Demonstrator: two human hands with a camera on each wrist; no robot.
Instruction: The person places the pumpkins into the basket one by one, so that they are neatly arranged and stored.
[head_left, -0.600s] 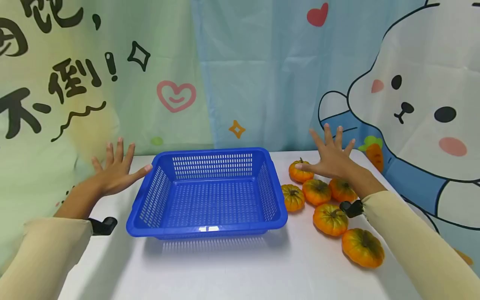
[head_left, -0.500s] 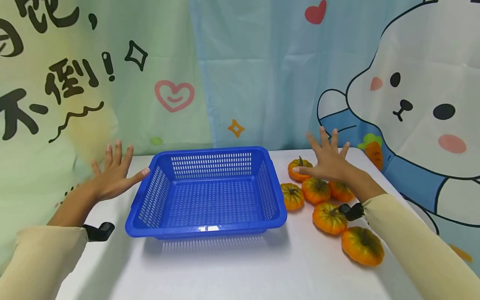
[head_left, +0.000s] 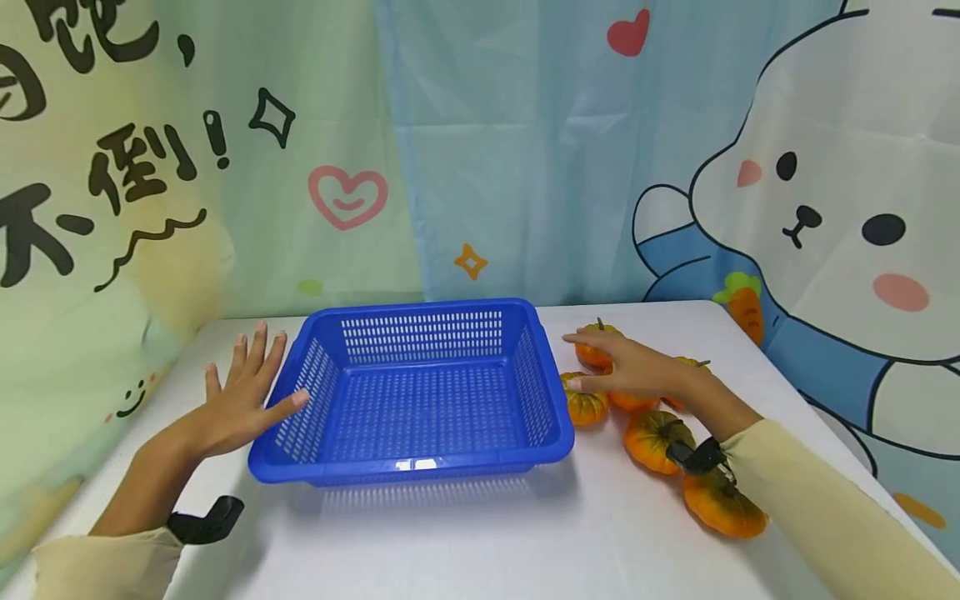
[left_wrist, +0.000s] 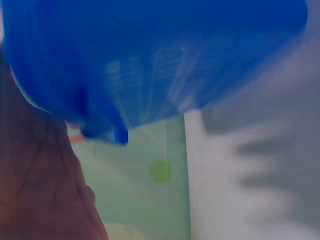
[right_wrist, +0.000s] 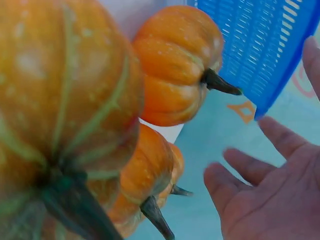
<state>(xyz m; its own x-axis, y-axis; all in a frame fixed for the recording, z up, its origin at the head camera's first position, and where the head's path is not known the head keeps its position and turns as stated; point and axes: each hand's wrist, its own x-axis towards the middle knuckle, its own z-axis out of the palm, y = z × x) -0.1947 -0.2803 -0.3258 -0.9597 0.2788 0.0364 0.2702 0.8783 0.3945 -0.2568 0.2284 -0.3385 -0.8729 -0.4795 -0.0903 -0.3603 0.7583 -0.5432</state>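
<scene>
Orange pumpkins (head_left: 654, 442) sit clustered just beside the right end of the blue basket (head_left: 480, 459), some partly hidden by the right hand (head_left: 633, 368). That hand is over the ones nearest the basket, fingers extended, thumb apart, holding nothing. At the basket's left end, the left hand (head_left: 232, 412) has its fingers spread; whether its thumb touches the rim I cannot tell. White table (head_left: 420, 550) lies under the basket, printed curtain (head_left: 495, 192) behind it. The step looks like reaching for a pumpkin; a grasp would call for lowering the right hand and curling its fingers.
</scene>
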